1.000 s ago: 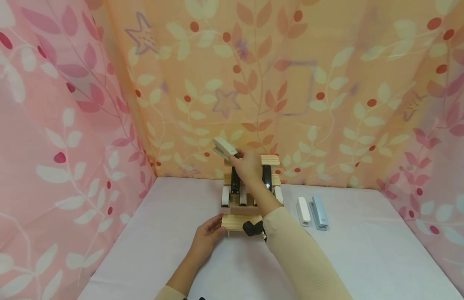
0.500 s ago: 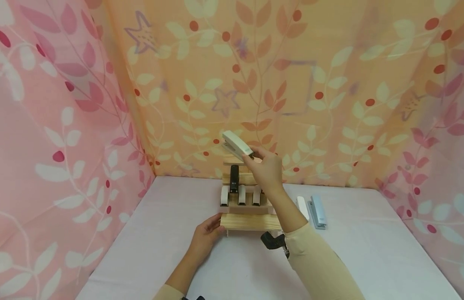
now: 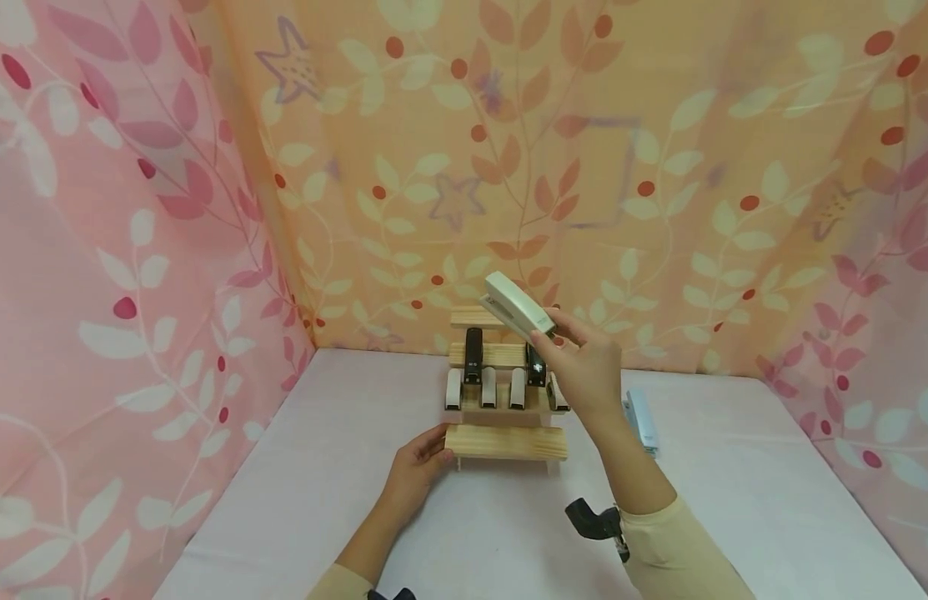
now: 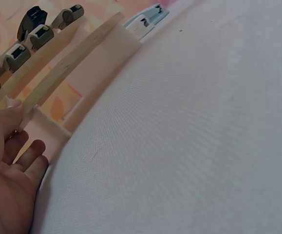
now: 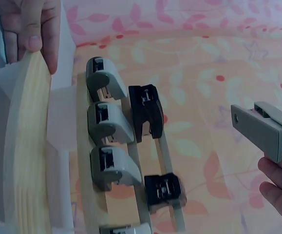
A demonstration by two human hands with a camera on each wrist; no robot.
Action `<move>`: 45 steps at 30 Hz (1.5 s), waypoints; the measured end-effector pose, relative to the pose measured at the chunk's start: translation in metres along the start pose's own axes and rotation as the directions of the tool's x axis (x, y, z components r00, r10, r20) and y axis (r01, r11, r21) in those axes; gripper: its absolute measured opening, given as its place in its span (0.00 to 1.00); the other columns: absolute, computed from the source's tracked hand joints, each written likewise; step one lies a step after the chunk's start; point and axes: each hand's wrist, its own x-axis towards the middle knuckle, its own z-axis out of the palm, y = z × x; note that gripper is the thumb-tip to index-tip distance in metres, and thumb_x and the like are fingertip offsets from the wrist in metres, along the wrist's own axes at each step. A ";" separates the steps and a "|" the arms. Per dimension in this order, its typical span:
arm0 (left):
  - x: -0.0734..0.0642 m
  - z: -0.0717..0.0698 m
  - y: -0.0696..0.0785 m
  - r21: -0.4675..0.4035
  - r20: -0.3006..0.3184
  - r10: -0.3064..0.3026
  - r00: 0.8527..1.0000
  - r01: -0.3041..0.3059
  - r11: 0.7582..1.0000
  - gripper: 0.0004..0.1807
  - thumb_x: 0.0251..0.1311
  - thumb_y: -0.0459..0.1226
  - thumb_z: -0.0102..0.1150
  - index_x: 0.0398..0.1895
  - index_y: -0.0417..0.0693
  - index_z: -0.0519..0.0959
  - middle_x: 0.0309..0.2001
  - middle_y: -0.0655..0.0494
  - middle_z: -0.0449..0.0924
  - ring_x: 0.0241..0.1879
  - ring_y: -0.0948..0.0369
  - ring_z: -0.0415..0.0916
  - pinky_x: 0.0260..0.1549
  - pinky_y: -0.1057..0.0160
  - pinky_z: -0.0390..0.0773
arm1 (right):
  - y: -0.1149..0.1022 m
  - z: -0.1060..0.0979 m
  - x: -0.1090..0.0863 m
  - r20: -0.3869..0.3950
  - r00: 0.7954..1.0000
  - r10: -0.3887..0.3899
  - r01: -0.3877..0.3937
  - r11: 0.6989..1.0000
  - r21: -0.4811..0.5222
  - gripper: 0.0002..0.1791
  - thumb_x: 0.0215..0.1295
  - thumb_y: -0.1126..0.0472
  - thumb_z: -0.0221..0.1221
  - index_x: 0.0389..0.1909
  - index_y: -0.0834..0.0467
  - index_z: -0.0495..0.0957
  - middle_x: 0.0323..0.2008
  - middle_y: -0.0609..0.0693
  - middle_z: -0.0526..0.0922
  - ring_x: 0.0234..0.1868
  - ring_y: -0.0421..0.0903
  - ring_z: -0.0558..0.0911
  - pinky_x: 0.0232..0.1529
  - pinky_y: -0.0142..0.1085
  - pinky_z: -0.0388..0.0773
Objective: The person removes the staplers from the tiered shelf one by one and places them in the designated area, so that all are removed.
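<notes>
My right hand [image 3: 591,379] holds a pale grey-white stapler [image 3: 518,307] by one end, tilted in the air above the right part of a stepped wooden rack [image 3: 506,443]. The thumb of my left hand [image 3: 413,479] lies on the left end of the rack's lowest board, its fingers behind. Along the tier above stand several white staplers [image 5: 112,122] in a row. Two black staplers rest higher up, one on the left [image 3: 473,357] and one on the right [image 3: 536,371]. In the right wrist view the held stapler sits apart from the rack.
To the right of the rack, a light blue stapler [image 3: 641,422] lies on the white-covered table [image 3: 321,508]. Beside it in the left wrist view is a white stapler [image 4: 140,28], hidden behind my right arm in the head view. Floral cloth walls [image 3: 403,275] enclose the back and sides.
My right hand has moved right, carrying the pale stapler from over the rack's left side. The rack's right-hand staplers have come into view. My left hand stays on the lowest board.
</notes>
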 end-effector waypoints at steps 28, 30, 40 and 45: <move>-0.002 0.001 0.004 0.013 -0.001 -0.006 1.000 0.006 1.000 0.32 0.66 0.37 0.67 0.72 0.39 0.70 0.69 0.41 0.74 0.67 0.47 0.74 0.60 0.69 0.78 | 0.032 -0.099 -0.049 -0.217 0.975 0.055 -0.094 0.980 -0.176 0.24 0.58 0.61 0.75 0.57 0.55 0.85 0.52 0.57 0.88 0.47 0.23 0.81 0.42 0.14 0.77; -0.002 0.000 0.004 0.010 -0.002 0.001 1.000 -0.001 1.000 0.32 0.66 0.37 0.67 0.72 0.38 0.70 0.69 0.41 0.73 0.67 0.46 0.73 0.60 0.69 0.78 | 0.035 -0.103 -0.052 -0.228 0.972 0.058 -0.102 0.977 -0.188 0.24 0.59 0.61 0.75 0.57 0.54 0.86 0.51 0.57 0.88 0.46 0.23 0.81 0.42 0.14 0.77; 0.000 0.000 0.001 -0.013 -0.024 -0.001 1.000 0.001 1.000 0.31 0.65 0.34 0.67 0.71 0.38 0.72 0.68 0.41 0.75 0.66 0.47 0.75 0.59 0.69 0.79 | 0.061 -0.125 -0.065 -0.293 0.955 0.054 -0.132 0.958 -0.253 0.23 0.58 0.63 0.75 0.55 0.57 0.86 0.48 0.62 0.88 0.44 0.18 0.79 0.38 0.11 0.75; -0.001 0.001 0.004 -0.004 -0.020 -0.011 1.000 0.011 1.000 0.31 0.66 0.34 0.67 0.71 0.40 0.71 0.69 0.42 0.74 0.67 0.48 0.74 0.59 0.69 0.79 | 0.077 -0.139 -0.068 -0.318 0.944 0.086 -0.174 0.950 -0.259 0.23 0.58 0.61 0.75 0.56 0.56 0.86 0.49 0.62 0.88 0.45 0.18 0.79 0.40 0.11 0.75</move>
